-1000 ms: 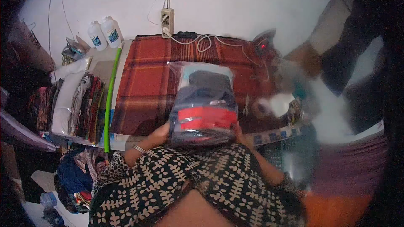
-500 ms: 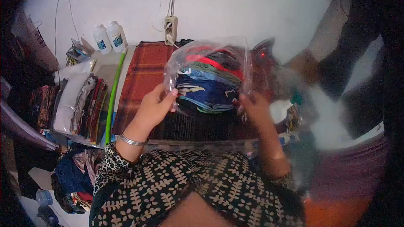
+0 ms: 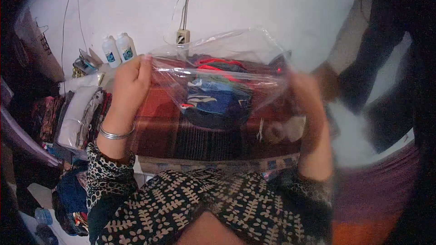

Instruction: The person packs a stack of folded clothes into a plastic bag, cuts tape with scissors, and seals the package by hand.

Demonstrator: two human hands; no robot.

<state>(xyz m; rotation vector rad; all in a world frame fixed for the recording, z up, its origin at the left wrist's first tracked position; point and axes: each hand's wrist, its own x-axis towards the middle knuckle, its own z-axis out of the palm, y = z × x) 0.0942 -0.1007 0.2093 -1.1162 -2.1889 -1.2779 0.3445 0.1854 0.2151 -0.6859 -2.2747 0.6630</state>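
A clear plastic bag [image 3: 175,81] is stretched wide between my two hands. My left hand [image 3: 131,79] pinches its left side, thumb and fingers closed. On the other side my right hand [image 3: 309,90], slightly blurred, grips the bag's right edge. Behind and below the plastic sits a stack of folded clothes [image 3: 220,95] in blue, green, red and black. Whether the stack lies wholly inside the bag I cannot tell. Under it spreads a rust-red and dark striped cloth [image 3: 159,102].
Two white bottles [image 3: 119,50] stand against the wall near a power socket [image 3: 183,36]. Wrapped folded fabrics [image 3: 78,118] stand at the left. Scissors [image 3: 260,130] lie on the cloth at right. A dark object with a red light [image 3: 279,69] sits behind my right hand.
My hands have moved up and apart, pulling the bag's sides outward from close around the clothes. The clothes stay on the cloth. The view has shifted slightly.
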